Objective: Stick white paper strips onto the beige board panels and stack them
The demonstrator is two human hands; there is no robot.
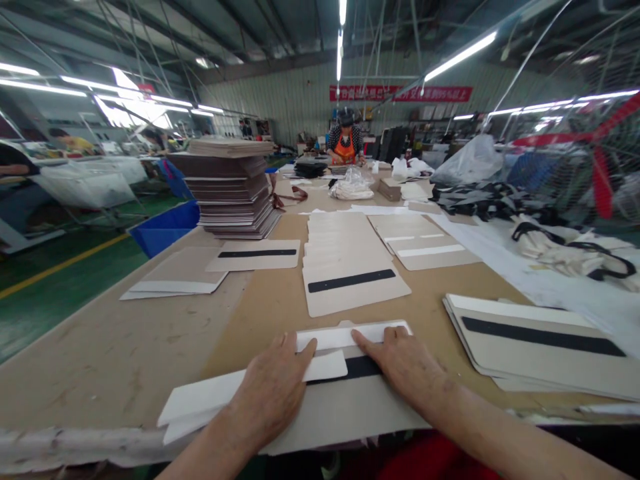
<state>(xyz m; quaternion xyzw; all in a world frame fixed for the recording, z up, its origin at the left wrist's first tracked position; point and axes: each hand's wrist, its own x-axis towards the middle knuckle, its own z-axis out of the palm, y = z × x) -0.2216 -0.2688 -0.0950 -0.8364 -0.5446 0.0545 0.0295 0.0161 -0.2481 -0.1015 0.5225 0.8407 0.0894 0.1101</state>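
In front of me at the table's near edge lies a beige panel (350, 410) with a black strip (364, 367) across it. A white strip (330, 337) runs along its far edge. My left hand (275, 383) has its thumb and curled fingers at the left end of that strip. Loose white strips (205, 397) also pass through the left hand, sticking out on both sides. My right hand (407, 360) is closed on the strip's right end, thumb on top and fingers curled at the far edge. Both hands' fingertips are partly hidden.
Overlapping beige panels (353, 267) lie just beyond. More panels with a black strip (540, 340) are at right, others with white strips (430, 250) behind. A tall stack of brown boards (230, 190) stands at left. A person (346, 143) works at the far end.
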